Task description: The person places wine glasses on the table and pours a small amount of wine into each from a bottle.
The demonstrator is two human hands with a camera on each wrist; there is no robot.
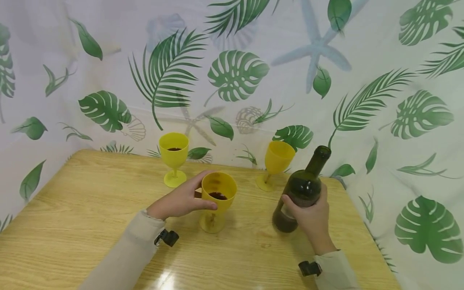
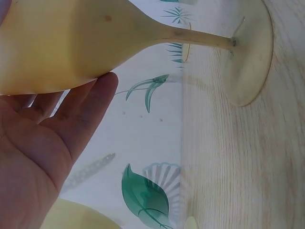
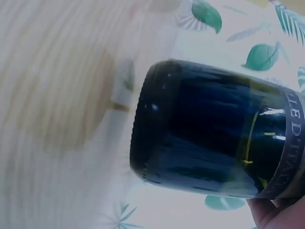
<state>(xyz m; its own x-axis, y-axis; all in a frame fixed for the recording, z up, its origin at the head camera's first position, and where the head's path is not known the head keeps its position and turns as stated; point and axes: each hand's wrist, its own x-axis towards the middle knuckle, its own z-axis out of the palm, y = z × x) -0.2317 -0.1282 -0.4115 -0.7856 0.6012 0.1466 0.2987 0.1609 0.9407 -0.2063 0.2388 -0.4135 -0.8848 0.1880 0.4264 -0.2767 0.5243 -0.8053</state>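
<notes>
My left hand holds a yellow plastic goblet by the bowl, thumb on the near side and fingers behind. A little dark red liquid lies inside it, and its round foot meets the wood in the left wrist view. With my right hand I grip a dark green wine bottle around its body. The bottle leans, its open neck pointing up and to the right. In the right wrist view the bottle's lower body shows dark, with a printed label band beside the fingers.
Behind my left hand stands another yellow goblet with dark liquid in it. A third goblet stands at the back, left of the bottle's neck. The wooden table ends at a leaf-patterned curtain.
</notes>
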